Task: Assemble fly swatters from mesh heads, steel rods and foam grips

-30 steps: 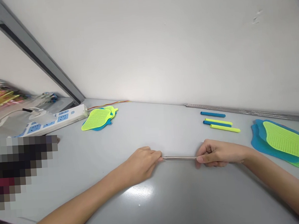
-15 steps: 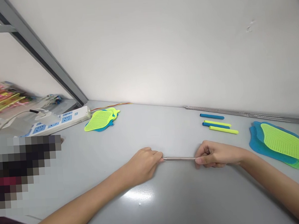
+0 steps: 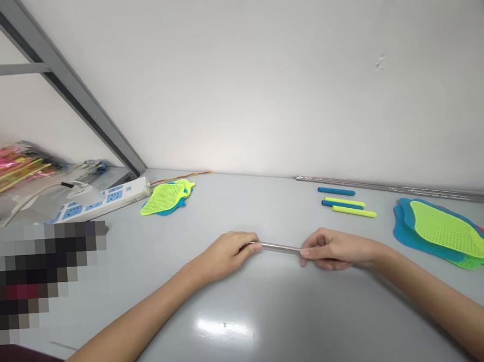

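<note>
A thin, shiny metal rod (image 3: pixel 281 248) spans the gap between my two hands, low over the grey table. Its left end is hidden by my left hand (image 3: pixel 232 253), whose thumb and fingers are closed on it. My right hand (image 3: pixel 332 249) pinches the other end between thumb and fingers, the remaining fingers curled beneath. Beyond my right hand lie blue and yellow-green tubes (image 3: pixel 354 211), side by side. To the right is a stack of fly swatter heads (image 3: pixel 448 231), blue and green with a yellow-green one on top.
More fly swatter heads (image 3: pixel 165 197) lie at the back left, beside a white power strip (image 3: pixel 134 192) with plugs in it. Long metal rods (image 3: pixel 390 187) run along the wall. Bagged colourful items (image 3: pixel 15 165) sit beyond the grey metal frame (image 3: pixel 84 108). A blurred-out patch covers the left edge.
My left hand has turned, its thumb now showing along the rod. The rod has gone from nearly level to sloping down rightward, and less of it shows. The view has shifted slightly.
</note>
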{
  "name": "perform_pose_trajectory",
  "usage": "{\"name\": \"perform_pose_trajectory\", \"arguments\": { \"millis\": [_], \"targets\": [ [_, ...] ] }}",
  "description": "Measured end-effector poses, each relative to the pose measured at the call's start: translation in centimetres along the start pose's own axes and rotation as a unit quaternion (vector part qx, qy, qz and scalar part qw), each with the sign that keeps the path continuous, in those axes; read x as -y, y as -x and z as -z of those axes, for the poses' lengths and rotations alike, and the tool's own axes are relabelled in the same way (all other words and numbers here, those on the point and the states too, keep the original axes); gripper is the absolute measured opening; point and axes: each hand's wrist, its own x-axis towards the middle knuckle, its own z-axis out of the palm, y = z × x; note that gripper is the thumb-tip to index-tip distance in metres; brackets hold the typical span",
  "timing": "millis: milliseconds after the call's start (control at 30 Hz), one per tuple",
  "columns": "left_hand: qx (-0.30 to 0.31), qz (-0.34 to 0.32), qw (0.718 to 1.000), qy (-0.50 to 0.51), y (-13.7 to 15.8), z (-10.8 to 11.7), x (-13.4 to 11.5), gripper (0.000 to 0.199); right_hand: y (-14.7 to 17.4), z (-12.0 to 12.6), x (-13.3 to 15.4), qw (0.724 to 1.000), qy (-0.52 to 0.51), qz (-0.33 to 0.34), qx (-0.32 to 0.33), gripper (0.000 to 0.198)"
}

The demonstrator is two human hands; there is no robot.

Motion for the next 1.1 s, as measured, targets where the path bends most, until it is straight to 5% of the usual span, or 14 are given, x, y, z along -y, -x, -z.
{"name": "perform_pose_trajectory", "arguments": {
  "millis": [300,567,933,1100],
  "targets": [
    [-0.023,-0.001,0.997,0.077,0.1,1.2,0.8,0.031,0.2,0.2,0.4,0.999,-0.038,0.022,0.024,0.038],
    [-0.164,0.074,0.971,0.155,0.4,4.2,3.6,0.02,0.1,0.7,0.1,0.997,-0.079,0.026,0.005,0.039],
    [-0.244,0.071,0.945,0.204,0.6,5.6,3.1,0.013,-0.2,1.3,-0.3,0.993,-0.104,0.05,0.01,0.037],
    [-0.309,0.072,0.909,0.271,0.6,5.6,4.0,0.011,-0.2,1.5,-0.4,0.991,-0.126,0.052,0.014,0.037]
  ]
}}
